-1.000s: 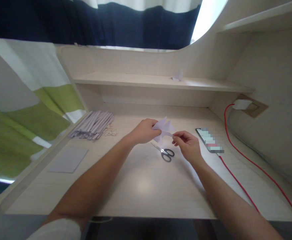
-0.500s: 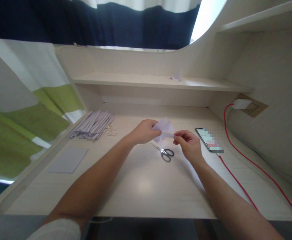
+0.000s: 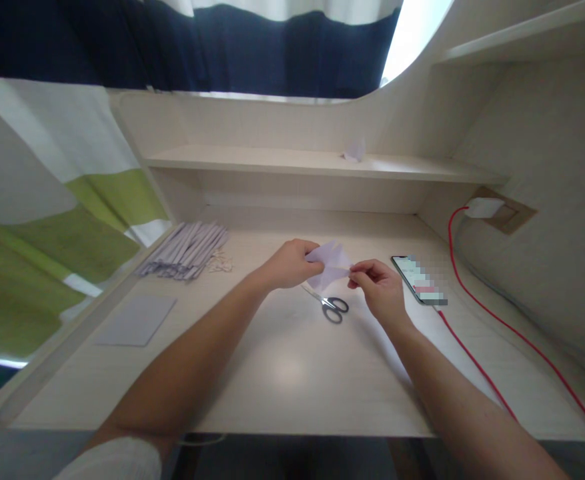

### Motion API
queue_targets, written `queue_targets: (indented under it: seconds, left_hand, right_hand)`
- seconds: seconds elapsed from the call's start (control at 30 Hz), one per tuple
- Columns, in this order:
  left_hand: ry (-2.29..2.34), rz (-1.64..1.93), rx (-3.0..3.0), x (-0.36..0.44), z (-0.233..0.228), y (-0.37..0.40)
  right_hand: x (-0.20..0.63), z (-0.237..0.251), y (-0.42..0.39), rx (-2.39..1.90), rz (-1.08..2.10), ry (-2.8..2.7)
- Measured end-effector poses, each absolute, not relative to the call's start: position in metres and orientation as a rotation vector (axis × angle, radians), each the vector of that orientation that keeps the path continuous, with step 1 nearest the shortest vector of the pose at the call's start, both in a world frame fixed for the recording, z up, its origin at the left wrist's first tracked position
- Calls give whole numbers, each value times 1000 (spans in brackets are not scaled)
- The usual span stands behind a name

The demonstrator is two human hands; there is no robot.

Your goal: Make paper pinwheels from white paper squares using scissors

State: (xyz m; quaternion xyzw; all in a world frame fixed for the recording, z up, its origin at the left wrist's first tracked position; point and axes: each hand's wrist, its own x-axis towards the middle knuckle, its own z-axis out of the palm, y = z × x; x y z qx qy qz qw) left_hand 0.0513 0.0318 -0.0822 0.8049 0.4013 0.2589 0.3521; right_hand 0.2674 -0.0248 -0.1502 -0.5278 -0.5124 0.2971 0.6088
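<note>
Between my hands, above the desk, is a pale lilac piece of folded paper (image 3: 330, 265) with several pointed flaps. My left hand (image 3: 295, 264) grips its left side, the thumb on the near face and the other fingers behind. With thumb and forefinger, my right hand (image 3: 378, 285) pinches the paper's right tip. Just below the paper lies a pair of scissors (image 3: 333, 309) with dark handles, its blades pointing up and left toward my left hand.
Left on the desk (image 3: 292, 393) are a bundle of thin rolled paper sticks (image 3: 187, 250), rubber bands (image 3: 221, 261) and a flat paper stack (image 3: 137, 321). A phone (image 3: 417, 280) with a red cable (image 3: 477, 368) lies right. Small folded paper (image 3: 355, 151) stands on the shelf (image 3: 272, 159).
The paper's flaps have shifted: the upper points stand less far apart and the sheet looks broader and flatter. Both hands keep their grip in nearly the same place.
</note>
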Motion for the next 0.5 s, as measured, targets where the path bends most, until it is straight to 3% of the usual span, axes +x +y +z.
queue_targets:
  seconds: [0.5]
  left_hand:
    - [1002,704,1986,51,-81,33]
  right_hand:
    - [266,-147,-26,-1127,695,-1124]
